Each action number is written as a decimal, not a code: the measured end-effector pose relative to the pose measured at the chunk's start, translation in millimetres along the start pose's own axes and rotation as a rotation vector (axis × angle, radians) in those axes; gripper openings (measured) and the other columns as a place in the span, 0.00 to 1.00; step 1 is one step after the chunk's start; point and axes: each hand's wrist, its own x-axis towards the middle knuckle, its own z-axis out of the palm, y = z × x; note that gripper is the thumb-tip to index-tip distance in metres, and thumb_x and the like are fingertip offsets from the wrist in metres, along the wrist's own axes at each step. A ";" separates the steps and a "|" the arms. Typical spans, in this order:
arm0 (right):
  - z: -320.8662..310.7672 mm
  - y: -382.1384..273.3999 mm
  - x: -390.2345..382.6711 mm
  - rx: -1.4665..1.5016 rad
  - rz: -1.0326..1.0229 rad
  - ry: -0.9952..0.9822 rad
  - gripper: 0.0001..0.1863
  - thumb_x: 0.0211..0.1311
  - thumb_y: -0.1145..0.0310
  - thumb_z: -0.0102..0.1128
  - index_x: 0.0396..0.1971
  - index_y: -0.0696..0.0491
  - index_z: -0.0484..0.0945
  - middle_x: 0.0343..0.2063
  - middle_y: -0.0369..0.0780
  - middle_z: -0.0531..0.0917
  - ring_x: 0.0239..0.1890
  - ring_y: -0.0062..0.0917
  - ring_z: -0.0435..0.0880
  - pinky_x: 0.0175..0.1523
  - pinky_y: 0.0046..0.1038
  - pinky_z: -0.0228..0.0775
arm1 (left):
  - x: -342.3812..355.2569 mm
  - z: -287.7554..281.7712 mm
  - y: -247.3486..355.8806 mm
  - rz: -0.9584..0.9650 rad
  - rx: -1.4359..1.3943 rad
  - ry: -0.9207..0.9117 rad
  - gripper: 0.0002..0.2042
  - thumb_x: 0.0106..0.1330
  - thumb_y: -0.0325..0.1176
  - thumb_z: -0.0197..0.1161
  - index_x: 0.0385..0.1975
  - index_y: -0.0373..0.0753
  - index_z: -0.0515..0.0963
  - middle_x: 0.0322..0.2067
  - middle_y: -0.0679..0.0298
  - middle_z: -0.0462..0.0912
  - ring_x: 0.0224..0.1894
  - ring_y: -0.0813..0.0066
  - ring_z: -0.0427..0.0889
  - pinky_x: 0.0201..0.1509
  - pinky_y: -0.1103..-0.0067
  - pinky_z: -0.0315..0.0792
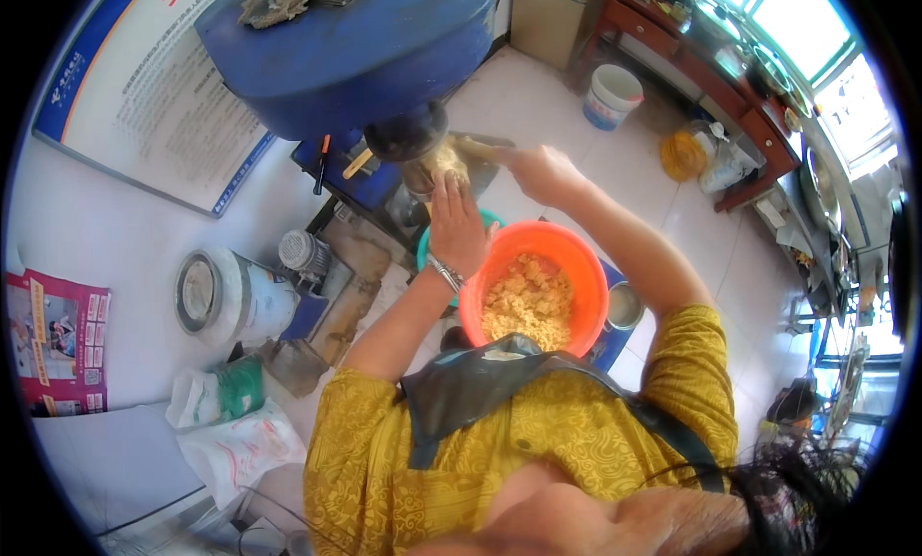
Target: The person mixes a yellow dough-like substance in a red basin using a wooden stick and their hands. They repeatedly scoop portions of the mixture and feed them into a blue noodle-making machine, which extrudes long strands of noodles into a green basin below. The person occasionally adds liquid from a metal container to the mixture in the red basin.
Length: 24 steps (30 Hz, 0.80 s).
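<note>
1. Blue machine (355, 57): overhangs my work; its dark cylinder (408, 133) sits right above my fingertips, so they are best held clear of it.
2. Orange basin (590, 292): below my hands, bearing yellow crumbs (526, 302).
3. Left hand (458, 225): open, fingers straight and laid on the yellow mass; even, flat pressure should serve.
4. Right hand (545, 177): reaches in opposite; whether it grips anything, I cannot tell.
5. Yellow mass (445, 159): just below the cylinder, at my left fingertips.
6. Counter (638, 26): upper right, well apart.
7. White bucket (615, 90): on the floor near it.
8. Teal basin (421, 253): partly hidden behind my left hand, crowding the space.
9. Screwdriver (324, 153): beside the machine.
</note>
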 end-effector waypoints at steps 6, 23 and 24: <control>1.0 -9.9 18.6 -0.057 -0.063 -0.029 0.23 0.59 0.73 0.48 0.56 0.50 0.74 0.28 0.48 0.83 0.33 0.43 0.84 0.38 0.41 0.76 | -3.8 9.4 -5.2 0.034 -0.049 0.018 0.41 0.56 0.49 0.66 0.59 0.19 0.60 0.63 0.35 0.59 0.70 0.39 0.50 0.72 0.57 0.49; -51.9 -25.1 -17.1 -0.239 -0.108 -0.109 0.25 0.58 0.74 0.49 0.58 0.50 0.72 0.21 0.44 0.82 0.27 0.40 0.84 0.32 0.39 0.76 | 10.9 17.0 -21.4 0.060 0.082 0.039 0.39 0.57 0.48 0.64 0.58 0.20 0.62 0.59 0.40 0.65 0.66 0.42 0.59 0.70 0.59 0.55; -48.3 -24.9 -15.7 -0.250 -0.126 -0.113 0.26 0.57 0.74 0.49 0.58 0.50 0.72 0.21 0.44 0.82 0.27 0.40 0.84 0.32 0.39 0.76 | 11.7 17.8 -20.9 0.059 0.069 0.055 0.39 0.57 0.48 0.64 0.58 0.20 0.63 0.59 0.40 0.66 0.66 0.42 0.59 0.70 0.59 0.55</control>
